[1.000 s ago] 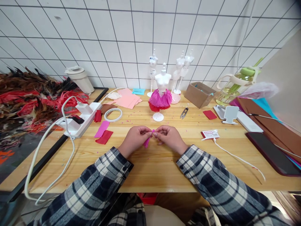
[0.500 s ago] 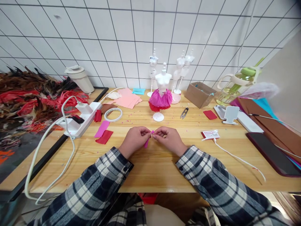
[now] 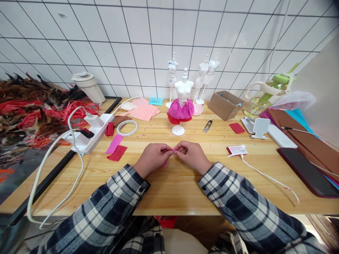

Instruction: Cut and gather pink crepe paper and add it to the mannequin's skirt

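My left hand (image 3: 153, 157) and my right hand (image 3: 192, 155) meet fingertip to fingertip over the middle of the wooden table (image 3: 169, 183). Both pinch a small strip of pink paper (image 3: 166, 160), of which only a sliver shows between and below the fingers. Straight behind them stands a small white mannequin (image 3: 182, 102) wearing a pink and red fringed skirt, on a round base. Small thread snips (image 3: 207, 126) lie to its right.
Pink and red paper scraps (image 3: 116, 149), a tape ring (image 3: 127, 128) and a white power strip (image 3: 90, 134) with cables lie left. Feathers (image 3: 34, 109) pile far left. A cardboard box (image 3: 225, 104), phone stand (image 3: 261, 127), green bottle (image 3: 267, 93), dark tablet (image 3: 304, 171) and white cable (image 3: 267, 178) lie right.
My hands have drawn slightly closer together, and less of the pink strip shows below the fingers. Everything else on the table stays put.
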{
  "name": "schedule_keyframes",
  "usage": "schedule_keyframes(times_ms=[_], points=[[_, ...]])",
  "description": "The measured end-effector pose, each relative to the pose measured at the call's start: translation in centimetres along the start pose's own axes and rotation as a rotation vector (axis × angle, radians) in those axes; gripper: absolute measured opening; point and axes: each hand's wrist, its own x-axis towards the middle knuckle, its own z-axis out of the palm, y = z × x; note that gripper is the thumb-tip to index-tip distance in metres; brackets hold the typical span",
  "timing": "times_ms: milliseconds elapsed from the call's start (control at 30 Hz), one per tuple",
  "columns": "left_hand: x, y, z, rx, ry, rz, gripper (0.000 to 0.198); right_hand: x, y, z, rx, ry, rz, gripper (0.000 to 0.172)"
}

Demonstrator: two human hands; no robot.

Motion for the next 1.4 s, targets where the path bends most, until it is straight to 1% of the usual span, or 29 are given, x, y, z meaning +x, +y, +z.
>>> schedule_keyframes(times_ms=[167,300,400,533,633,733,833,900,1000,1100,1167,1233,1333,1400], points=[[0.1,-0.7,-0.1,0.072,-0.051,0.099,0.024,-0.3,-0.4,-0.5,-0.209,-0.036,-0.078,0.004],[0.3,-1.1,-0.2,0.061,-0.117,0.152,0.026,-0.4,-0.8,-0.9,-0.35,-0.064,-0.133,0.007],[0.4,-1.1,-0.3,0.051,-0.133,0.138,0.026,-0.5,-1.1,-0.9,-0.452,-0.067,-0.169,0.009],[0.4,-0.9,-0.2,0.005,-0.099,0.082,0.028,-0.6,-1.2,-0.8,-0.573,-0.067,-0.201,0.015],[0.2,-0.5,-0.3,-0.029,-0.056,0.034,0.027,-0.7,-1.4,-0.8,-0.583,-0.059,-0.219,0.019],[0.1,-0.1,-0.4,-0.026,-0.028,0.002,0.025,-0.8,-1.5,-0.7,-0.559,-0.038,-0.231,0.018],[0.1,0.2,-0.4,-0.097,-0.01,-0.024,0.024,-0.9,-1.4,-0.5,-0.46,0.01,-0.218,0.013],[0.1,0.2,-0.3,-0.213,0.02,-0.054,0.025,-0.8,-1.3,-0.4,-0.317,0.054,-0.179,0.01],[0.1,0.0,-0.1,-0.416,0.062,-0.092,0.027,-0.5,-1.1,-0.2,-0.057,0.103,-0.092,0.013],[0.1,0.0,0.0,-0.555,0.067,-0.11,0.029,-0.1,-0.9,-0.1,0.146,0.11,-0.031,0.017],[0.0,0.2,0.0,-0.587,0.056,-0.11,0.028,0.0,-0.7,-0.2,0.243,0.087,-0.001,0.019],[-0.1,0.3,-0.1,-0.585,0.044,-0.109,0.026,0.1,-0.4,-0.5,0.353,0.092,-0.005,0.02],[-0.1,0.2,-0.2,-0.578,0.045,-0.117,0.027,0.2,-0.2,-1.1,0.509,0.181,-0.074,0.016],[0.0,0.1,-0.2,-0.58,0.046,-0.122,0.028,0.1,-0.2,-1.2,0.529,0.233,-0.113,0.012]])
